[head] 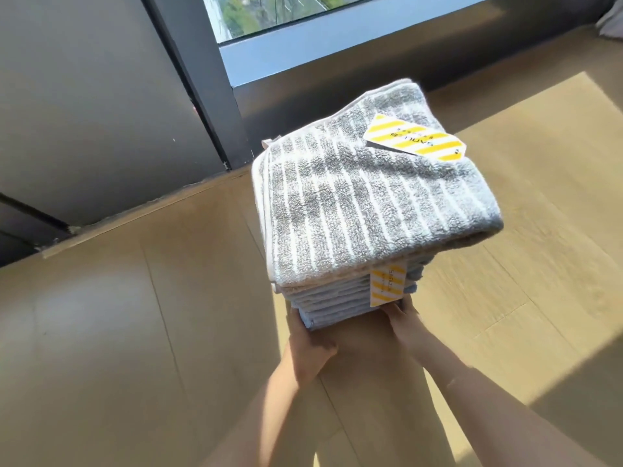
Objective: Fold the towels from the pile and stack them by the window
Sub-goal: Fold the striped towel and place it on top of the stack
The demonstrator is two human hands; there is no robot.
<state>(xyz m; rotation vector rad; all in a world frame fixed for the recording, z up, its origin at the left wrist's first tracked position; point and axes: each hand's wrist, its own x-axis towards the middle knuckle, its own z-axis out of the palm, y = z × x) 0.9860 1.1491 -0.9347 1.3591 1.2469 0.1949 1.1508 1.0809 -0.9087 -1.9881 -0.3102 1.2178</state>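
Gripping a stack of folded towels [337, 299] at its base with both hands, over a wooden floor [135, 332] and near the window [269, 11]. Cannot tell whether resting on the boards or held just above them. Topped by a grey towel [337, 210] with thin white stripes and a pale bound edge, folded square, lying flat and slightly wider than the pale blue layers beneath. Carrying a yellow-and-white striped tag [416, 141] on the far right of the top towel, with printing too small to read. Showing a second striped tag [387, 284] hanging down the near face, just above the right hand [404, 320]. Pressing that hand against the lower near edge, fingers spread on the bottom layers. Clasping the near left corner with the left hand [308, 345], thumb at the front, fingers tucked beneath out of sight. Reaching forward with both forearms bare. Beyond the stack, a dark window frame [202, 79] slanting down to the floor, a grey wall panel [84, 112] to its left, greenery outside the glass. Lit by a bright patch of sunlight [556, 163] across the boards on the right
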